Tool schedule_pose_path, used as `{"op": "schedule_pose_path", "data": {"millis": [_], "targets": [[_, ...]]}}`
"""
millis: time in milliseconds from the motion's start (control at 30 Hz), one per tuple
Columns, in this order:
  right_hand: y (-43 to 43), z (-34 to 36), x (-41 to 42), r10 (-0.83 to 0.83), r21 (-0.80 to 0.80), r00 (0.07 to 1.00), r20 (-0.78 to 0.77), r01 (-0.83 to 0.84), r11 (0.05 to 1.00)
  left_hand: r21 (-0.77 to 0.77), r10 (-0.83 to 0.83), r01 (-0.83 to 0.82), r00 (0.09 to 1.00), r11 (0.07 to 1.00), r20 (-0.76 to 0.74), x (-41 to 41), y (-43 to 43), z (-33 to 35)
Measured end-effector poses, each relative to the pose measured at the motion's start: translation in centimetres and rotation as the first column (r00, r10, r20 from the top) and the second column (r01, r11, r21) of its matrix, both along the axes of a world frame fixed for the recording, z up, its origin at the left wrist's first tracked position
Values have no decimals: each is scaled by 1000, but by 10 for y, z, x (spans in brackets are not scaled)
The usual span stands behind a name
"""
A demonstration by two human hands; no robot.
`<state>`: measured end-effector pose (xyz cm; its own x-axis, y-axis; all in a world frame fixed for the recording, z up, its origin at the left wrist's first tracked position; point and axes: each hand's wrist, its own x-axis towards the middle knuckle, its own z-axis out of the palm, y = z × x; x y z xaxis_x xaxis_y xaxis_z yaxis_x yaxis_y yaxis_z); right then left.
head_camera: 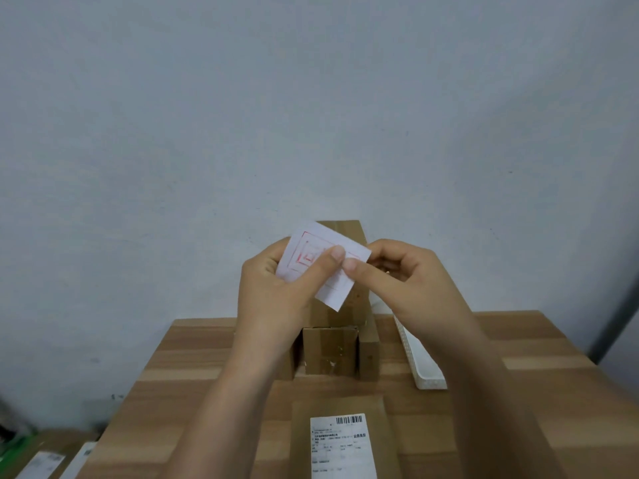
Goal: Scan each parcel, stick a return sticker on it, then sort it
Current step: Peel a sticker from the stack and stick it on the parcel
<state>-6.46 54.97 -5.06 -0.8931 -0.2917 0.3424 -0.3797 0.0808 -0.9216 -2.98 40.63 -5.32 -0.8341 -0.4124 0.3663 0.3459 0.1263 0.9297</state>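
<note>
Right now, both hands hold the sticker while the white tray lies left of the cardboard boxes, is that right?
No: the head view shows the white tray right of the cardboard boxes; left hand and right hand do hold the sticker.

A striped brown wooden table (193, 354) fills the lower view. On its right part lies a long white perforated plastic tray (420, 357), running back to front. Behind the table rises a plain pale grey-blue wall (311, 98).
</note>
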Motion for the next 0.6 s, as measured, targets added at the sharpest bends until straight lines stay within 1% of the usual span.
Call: {"op": "schedule_pose_path", "data": {"millis": [100, 200, 400, 600], "targets": [[5, 0, -1, -34, -48, 999, 29, 36, 998, -11, 17, -17, 1000, 1000, 16, -1, -3, 0], [13, 0, -2, -70, -25, 997, 29, 70, 997, -13, 23, -23, 999, 1000, 35, 0, -5, -1], [16, -2, 0, -41, 17, 999, -11, 41, 999, -30, -3, 4, 1000, 1000, 31, 1, -4, -5], [16, -2, 0, -31, 27, 999, -11, 32, 999, -48, -18, 19, 999, 999, 33, 2, -3, -5]]}}
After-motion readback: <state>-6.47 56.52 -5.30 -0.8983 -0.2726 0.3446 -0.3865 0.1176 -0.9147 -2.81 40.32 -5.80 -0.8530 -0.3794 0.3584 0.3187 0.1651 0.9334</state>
